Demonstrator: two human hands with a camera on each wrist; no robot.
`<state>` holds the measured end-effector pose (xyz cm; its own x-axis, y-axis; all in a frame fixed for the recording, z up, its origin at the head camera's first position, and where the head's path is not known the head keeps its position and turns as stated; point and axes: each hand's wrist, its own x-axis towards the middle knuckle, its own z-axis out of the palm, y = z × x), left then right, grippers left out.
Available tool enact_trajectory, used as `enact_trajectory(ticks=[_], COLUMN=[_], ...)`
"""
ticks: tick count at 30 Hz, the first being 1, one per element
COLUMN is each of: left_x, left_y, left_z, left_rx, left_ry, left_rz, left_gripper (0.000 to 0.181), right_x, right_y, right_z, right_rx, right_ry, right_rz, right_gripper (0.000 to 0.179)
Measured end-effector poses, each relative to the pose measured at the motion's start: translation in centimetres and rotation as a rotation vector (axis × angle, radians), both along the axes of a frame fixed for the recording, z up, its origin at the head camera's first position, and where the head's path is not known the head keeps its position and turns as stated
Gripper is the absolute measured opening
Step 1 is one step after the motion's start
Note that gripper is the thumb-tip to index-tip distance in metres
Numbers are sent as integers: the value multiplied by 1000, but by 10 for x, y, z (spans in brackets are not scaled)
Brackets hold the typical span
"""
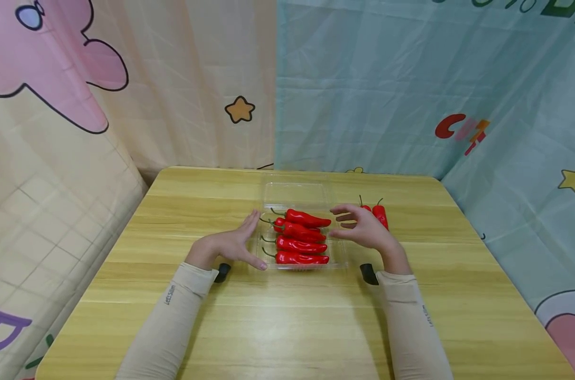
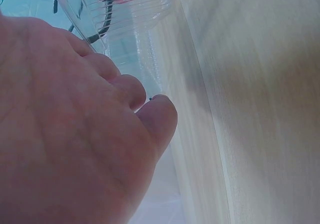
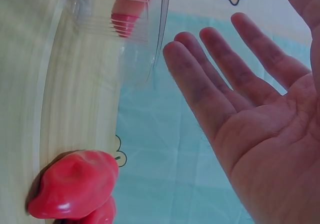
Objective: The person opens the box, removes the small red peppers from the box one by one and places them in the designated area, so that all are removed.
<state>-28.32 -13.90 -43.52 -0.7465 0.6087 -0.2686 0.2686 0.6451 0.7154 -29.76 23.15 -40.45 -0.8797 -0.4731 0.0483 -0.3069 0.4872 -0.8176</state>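
Note:
A clear plastic clamshell box [image 1: 337, 258] sits mid-table with its lid [image 1: 294, 195] folded open toward the back. Several red peppers [image 1: 300, 246] lie in it side by side, their green stems pointing left. My left hand [image 1: 232, 245] is at the box's left side, thumb spread toward the front corner and fingers along the edge. On the other side, my right hand [image 1: 363, 227] hovers by the right edge, its fingers apart and nothing between them. The right wrist view shows that palm [image 3: 280, 134] beside the box wall, with a pepper tip [image 3: 125, 17] behind the plastic.
Two more red peppers [image 1: 380, 214] lie on the wooden table [image 1: 268, 327] behind the right hand, partly hidden by it. Black wrist-camera pieces [image 1: 369, 274] show beside both wrists. Printed curtains [image 1: 363, 95] hang behind the table and at its sides.

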Motion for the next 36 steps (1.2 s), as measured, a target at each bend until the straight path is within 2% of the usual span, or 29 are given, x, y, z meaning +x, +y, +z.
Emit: enact_trajectory(ticks=[12,21,30,36], left_x=[2,0,-1,-1], left_y=[-1,0,0,0], left_z=[-1,-1,-2,-2], left_rx=[-2,-6,-13,-19], left_ry=[2,11,11,19], left_rz=[1,0,2,-4], left_gripper=[146,146,146,146], right_x=[3,2,4,3], right_y=[-12,-24,-37,-44], right_z=[-4,-8,-10,-15], right_rx=[16,26,98,199], right_ry=[-1,-43,-23,23], right_rz=[27,65,95,86], right_gripper=[60,59,55,50])
